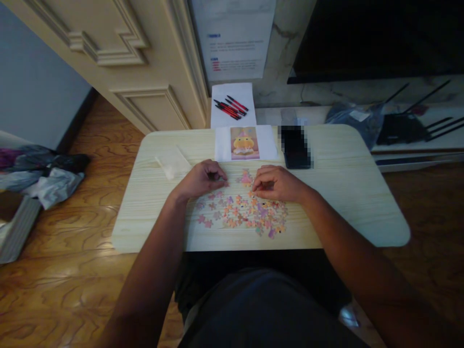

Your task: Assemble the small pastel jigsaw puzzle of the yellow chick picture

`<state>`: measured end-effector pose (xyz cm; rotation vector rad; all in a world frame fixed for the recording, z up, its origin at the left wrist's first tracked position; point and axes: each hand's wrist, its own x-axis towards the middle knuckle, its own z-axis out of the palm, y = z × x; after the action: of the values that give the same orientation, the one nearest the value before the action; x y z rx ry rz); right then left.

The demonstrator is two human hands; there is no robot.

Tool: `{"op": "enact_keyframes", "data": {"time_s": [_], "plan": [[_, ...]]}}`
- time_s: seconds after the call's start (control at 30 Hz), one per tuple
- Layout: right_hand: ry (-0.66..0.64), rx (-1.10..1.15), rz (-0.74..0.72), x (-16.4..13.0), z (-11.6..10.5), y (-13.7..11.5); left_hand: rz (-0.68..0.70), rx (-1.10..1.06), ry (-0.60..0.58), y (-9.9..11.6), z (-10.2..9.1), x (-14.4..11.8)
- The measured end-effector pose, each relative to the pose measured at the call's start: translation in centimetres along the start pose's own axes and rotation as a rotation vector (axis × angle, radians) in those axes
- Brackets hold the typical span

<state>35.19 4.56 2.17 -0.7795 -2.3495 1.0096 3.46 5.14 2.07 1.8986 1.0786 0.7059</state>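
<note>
A single camera sits on the person's head and looks forward and steeply down, so the view runs from the lap at the near edge up to the wall at the far edge. It is close to the table [337, 203], whose whole top fills the middle of the frame, with both forearms entering from the near corners and converging toward the centre. The wide lens bends the table's edges and takes in wooden floor [72, 285] on the left and right. At the far side it reaches a panelled door [119, 53] on the left and a dark screen [380, 38] on the right. No second view overlaps it.
</note>
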Motion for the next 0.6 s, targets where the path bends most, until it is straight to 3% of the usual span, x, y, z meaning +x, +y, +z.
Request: {"op": "enact_keyframes", "data": {"time_s": [0.23, 0.6], "plan": [[-0.070, -0.112, -0.124, 0.4, 1.9, -1.4, 0.017, 0.002, 0.005, -0.5, 0.1, 0.0], [-0.162, -0.191, -0.055, 0.2, 1.5, -1.8, 0.016, -0.006, -0.006, -0.5, 0.2, 0.0]]}}
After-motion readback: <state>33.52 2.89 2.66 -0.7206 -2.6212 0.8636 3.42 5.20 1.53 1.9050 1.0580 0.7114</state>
